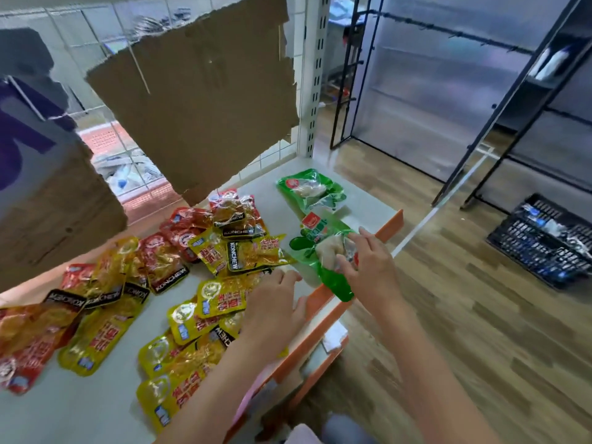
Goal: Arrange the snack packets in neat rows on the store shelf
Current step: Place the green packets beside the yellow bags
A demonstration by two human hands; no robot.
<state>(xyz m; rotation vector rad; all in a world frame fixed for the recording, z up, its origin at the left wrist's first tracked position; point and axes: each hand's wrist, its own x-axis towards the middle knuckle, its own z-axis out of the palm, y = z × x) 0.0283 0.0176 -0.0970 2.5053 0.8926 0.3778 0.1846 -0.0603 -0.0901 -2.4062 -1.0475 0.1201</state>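
Bright, even indoor light with soft, faint shadows. Glare glints off the glossy snack packets (224, 251). Wide-angle distortion bends the black racks (512, 100) at the edges; the torn cardboard (198, 100) looks soft.

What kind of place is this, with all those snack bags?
Probably a small shop being stocked. Snack packets lie on a display shelf with an orange front lip, bare black racks stand across the wooden floor, and a black crate sits nearby.

Left hand (272, 302) covers part of yellow packets (217, 302). Red packets (22, 347) cut off at left edge. Black crate (541, 241) contents blurred, unidentifiable.
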